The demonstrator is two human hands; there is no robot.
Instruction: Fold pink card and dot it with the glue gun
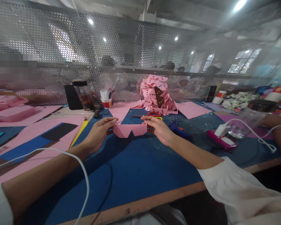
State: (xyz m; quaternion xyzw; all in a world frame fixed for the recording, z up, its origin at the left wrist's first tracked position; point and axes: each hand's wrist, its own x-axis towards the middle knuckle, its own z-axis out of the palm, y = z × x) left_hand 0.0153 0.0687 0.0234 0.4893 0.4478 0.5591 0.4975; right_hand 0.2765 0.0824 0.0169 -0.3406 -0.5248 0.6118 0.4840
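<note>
Between my two hands, raised over the blue tabletop (140, 168), is a pink paper piece (124, 130) with a notch cut in its lower edge. My left hand (100, 132) pinches its left end with thumb and fingers. At the right end, my right hand (160, 128) grips it the same way, with some fingers hidden behind. Just beyond lie scissors (155, 114) with red and yellow handles. A blue tool (179, 130), possibly a glue gun, rests right of my right hand. Pink paper (119, 111) lies behind the held piece.
At the back stands a pile of pink dotted pieces (153, 93) before a perforated screen (131, 43). Pink sheets with blue and black strips (32, 140) cover the left. A white cable (84, 175) crosses my left forearm. On the right are a magenta device (221, 140) and a jar (248, 118).
</note>
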